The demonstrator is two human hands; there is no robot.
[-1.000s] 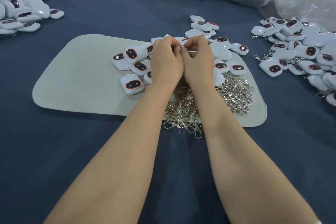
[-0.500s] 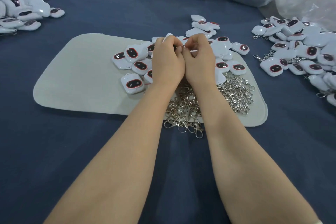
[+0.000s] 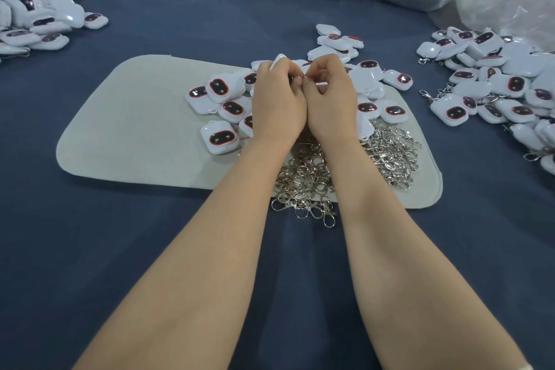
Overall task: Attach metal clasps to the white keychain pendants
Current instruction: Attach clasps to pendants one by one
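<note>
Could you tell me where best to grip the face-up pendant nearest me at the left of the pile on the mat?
Probably by its rounded white rim, pinched near edge to far edge, coming from above and the left. The pendant lies flat, dark face up; the mat is bare on its left and near sides, while other pendants crowd its right.

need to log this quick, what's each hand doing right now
Left hand: fingers curled round a white pendant.
Right hand: pinching a small white piece, too small to identify.
</note>
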